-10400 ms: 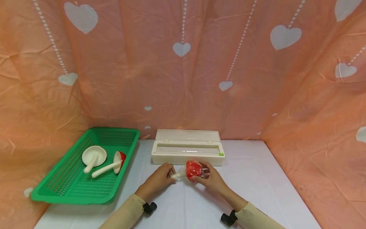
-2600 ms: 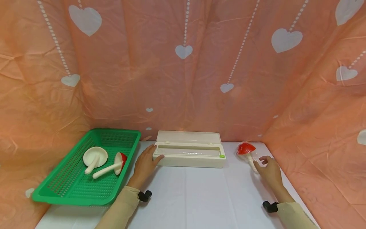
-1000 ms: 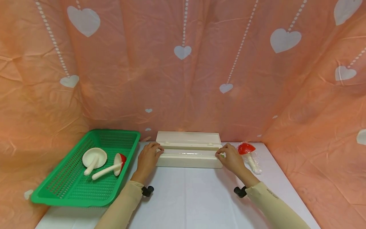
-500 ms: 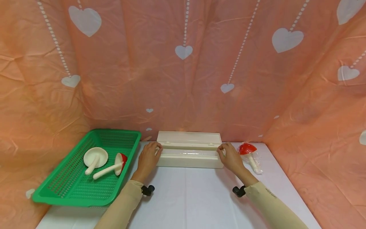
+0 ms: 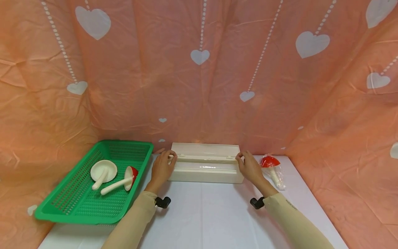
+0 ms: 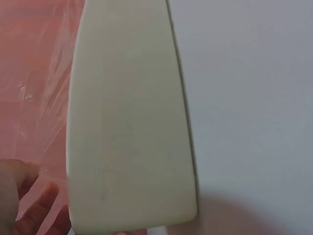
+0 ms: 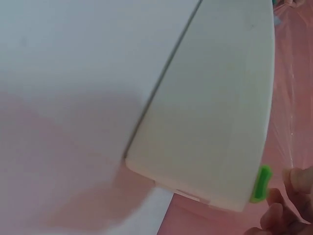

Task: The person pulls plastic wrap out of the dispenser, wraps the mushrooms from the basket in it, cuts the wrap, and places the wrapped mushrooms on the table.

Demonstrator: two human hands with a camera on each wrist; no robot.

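Observation:
A white cling film dispenser (image 5: pixel 205 177) lies at the back middle of the table, its lid (image 5: pixel 205 148) tipped back. My left hand (image 5: pixel 162 168) pinches the left corner of a sheet of clear cling film (image 6: pixel 53 105) between thumb and fingers. At the other end, my right hand (image 5: pixel 251 168) pinches the right corner. The film spans between both hands above the box, its creases running to the fingertips in both wrist views. A green slider (image 7: pixel 262 183) sits at the box's right end, near the right fingers.
A film-wrapped red-capped toy mushroom (image 5: pixel 269 161) lies at the right. At the left stands a green basket (image 5: pixel 124 216) holding an upturned white mushroom (image 5: pixel 103 171) and a red-capped one (image 5: pixel 127 178). Orange cloth (image 5: pixel 199 97) walls the back and sides.
The wrapped mushroom went from both hands to the table's right side. Both hands then came to the dispenser and took the film's corners. In the last half second they rose slightly with it.

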